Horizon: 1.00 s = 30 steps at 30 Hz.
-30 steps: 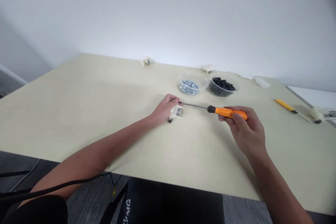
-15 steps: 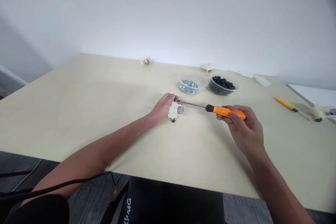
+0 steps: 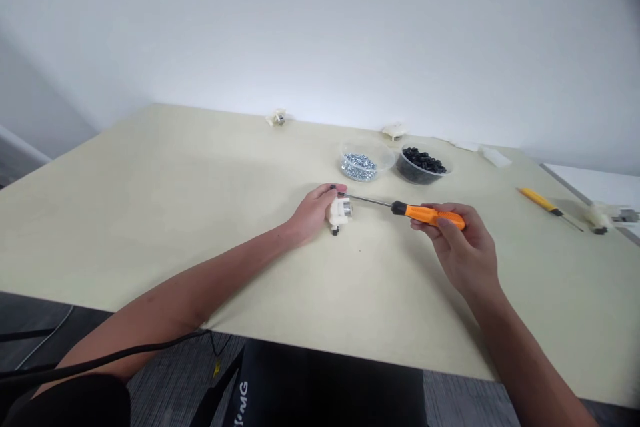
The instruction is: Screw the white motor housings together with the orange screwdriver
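A white part (image 3: 339, 211) is pinched by the left hand (image 3: 311, 211). An orange screwdriver (image 3: 433, 215) is gripped by the right hand's (image 3: 467, 248) bent fingers. "MG" is seen on something dark (image 3: 325, 383).

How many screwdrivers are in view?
2. Orange screwdriver: in the right hand, shaft pointing at the white motor assembly in the left hand. Yellow screwdriver: lying on the table, off to the right. None look hidden.
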### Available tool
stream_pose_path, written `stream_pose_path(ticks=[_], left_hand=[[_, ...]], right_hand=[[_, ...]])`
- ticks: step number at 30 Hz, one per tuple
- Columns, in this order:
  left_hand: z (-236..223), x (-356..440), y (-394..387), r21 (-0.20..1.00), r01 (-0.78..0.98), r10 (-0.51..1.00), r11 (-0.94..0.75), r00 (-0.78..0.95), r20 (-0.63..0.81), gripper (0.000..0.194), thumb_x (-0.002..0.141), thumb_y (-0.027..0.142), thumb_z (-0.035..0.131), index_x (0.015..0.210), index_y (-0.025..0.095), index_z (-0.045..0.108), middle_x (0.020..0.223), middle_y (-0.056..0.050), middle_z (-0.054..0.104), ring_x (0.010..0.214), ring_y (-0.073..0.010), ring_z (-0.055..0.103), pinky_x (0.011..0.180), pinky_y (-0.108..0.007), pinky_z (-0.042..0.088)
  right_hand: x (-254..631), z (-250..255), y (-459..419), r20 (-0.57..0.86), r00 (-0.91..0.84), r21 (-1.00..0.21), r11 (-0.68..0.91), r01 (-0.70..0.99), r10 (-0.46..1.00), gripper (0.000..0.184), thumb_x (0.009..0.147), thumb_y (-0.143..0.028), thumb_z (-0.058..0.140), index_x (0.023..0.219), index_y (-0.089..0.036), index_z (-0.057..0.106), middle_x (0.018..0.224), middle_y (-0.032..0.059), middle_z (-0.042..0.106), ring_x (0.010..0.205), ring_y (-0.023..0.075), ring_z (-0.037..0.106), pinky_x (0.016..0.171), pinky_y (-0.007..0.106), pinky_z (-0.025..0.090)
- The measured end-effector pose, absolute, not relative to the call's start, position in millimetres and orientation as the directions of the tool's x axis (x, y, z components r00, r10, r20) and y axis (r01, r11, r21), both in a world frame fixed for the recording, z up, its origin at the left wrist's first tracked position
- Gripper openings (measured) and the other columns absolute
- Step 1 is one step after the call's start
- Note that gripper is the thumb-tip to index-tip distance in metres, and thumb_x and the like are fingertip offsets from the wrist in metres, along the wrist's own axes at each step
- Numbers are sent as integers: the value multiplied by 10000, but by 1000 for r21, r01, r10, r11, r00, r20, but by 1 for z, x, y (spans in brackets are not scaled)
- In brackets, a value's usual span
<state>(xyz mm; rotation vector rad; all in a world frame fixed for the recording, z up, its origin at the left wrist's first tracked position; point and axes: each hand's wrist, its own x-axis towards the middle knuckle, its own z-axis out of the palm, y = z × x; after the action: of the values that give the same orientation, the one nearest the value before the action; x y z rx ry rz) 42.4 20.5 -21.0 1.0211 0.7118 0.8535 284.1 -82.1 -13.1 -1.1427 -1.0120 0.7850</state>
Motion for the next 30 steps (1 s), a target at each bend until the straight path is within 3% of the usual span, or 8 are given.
stream_pose_path(ticks=[3,6,13,17,26,30], left_hand=[[-27,44,19,947,-237,877,219,474,-84,323,903,331,575,1212,245,613,1189,-72,591,967,-143,594,816,-264,494],[-31,43,19,974,-160,871,162,486,-65,415,904,393,589,1309,309,560,1164,-57,605,977,-146,595,861,-280,478],[-37,45,22,958,-197,873,208,478,-92,498,854,440,664,1258,205,491,1163,-101,623,971,-171,619,827,-318,494],[-34,45,19,981,-111,870,161,486,-88,403,876,427,630,1180,167,582,1100,-103,635,977,-187,613,873,-342,473],[-14,42,6,998,36,906,50,418,-60,435,894,519,562,1218,230,594,1226,-109,594,1205,-258,518,1025,-358,391],[-10,40,2,988,107,851,111,504,-150,511,788,488,698,1186,208,543,1216,-134,595,1118,-285,561,959,-396,428]], right_hand=[[286,-14,-80,230,375,-966,256,-22,898,122,858,-292,679,960,-234,645,1060,39,666,884,180,699,840,352,600],[287,-15,-79,219,389,-967,252,-35,895,120,850,-291,684,946,-232,642,1042,36,668,872,182,699,820,358,607],[291,-15,-78,180,440,-972,227,-56,880,110,832,-252,686,924,-218,636,1029,39,679,819,172,706,772,325,615],[291,-14,-78,164,446,-976,211,-58,880,107,829,-253,683,918,-218,635,1022,41,682,808,174,707,766,335,618],[292,-11,-79,188,459,-975,220,-16,868,124,823,-284,689,912,-222,629,1004,42,676,787,175,698,776,379,616],[291,-13,-80,177,442,-978,207,-20,880,124,831,-283,686,922,-218,633,1016,37,666,809,169,698,775,347,613]])
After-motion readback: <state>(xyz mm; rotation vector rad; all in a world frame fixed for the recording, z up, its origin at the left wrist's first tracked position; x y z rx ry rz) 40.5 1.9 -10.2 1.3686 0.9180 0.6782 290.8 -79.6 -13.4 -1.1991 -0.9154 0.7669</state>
